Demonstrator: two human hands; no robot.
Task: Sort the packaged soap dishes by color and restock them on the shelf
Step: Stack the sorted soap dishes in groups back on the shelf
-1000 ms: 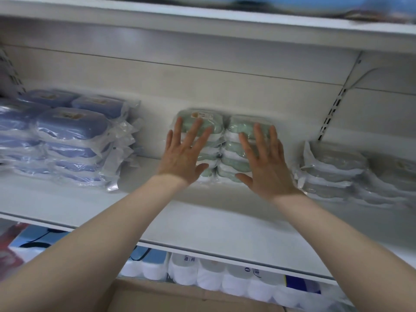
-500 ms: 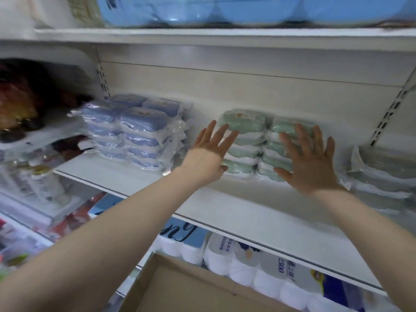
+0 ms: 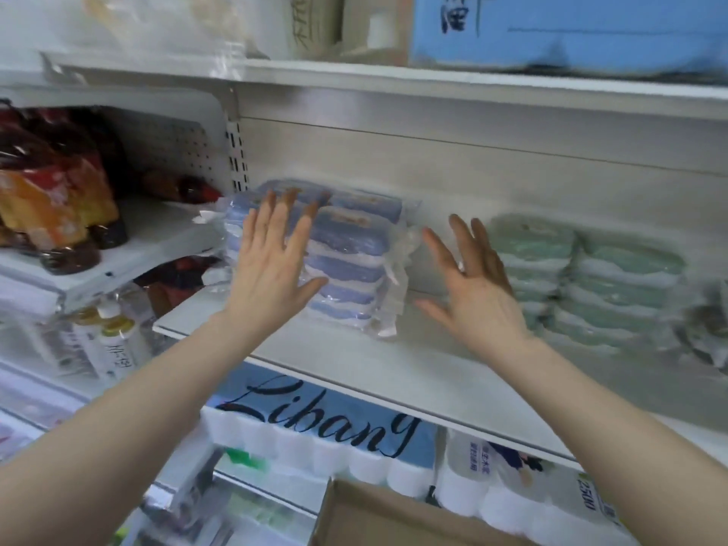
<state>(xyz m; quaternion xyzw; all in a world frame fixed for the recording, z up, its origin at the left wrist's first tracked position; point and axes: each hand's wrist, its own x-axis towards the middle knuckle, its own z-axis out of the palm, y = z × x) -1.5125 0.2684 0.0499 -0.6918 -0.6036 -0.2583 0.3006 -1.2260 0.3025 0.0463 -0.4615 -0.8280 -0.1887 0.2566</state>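
Your left hand (image 3: 272,266) fingers spread wide against the blue soap dishes (image 3: 346,250); your right hand (image 3: 476,293), equally spread, holds nothing. Below them, a pack (image 3: 331,423) reads "Libang".

On the white shelf (image 3: 413,372), blue soap dishes (image 3: 346,246) in clear wrap are stacked at its left end; pale green soap dishes (image 3: 614,277) are stacked further right on it. Below the shelf, a pack of white paper rolls (image 3: 315,439) is seen, wrapped in blue and lettered in black script. A plain brown cardboard box (image 3: 378,518) is shown beneath that. Left of the shelf, orange and red packets (image 3: 47,199) are seen. Above the shelf, a light blue carton (image 3: 571,29) is marked in dark lettering.
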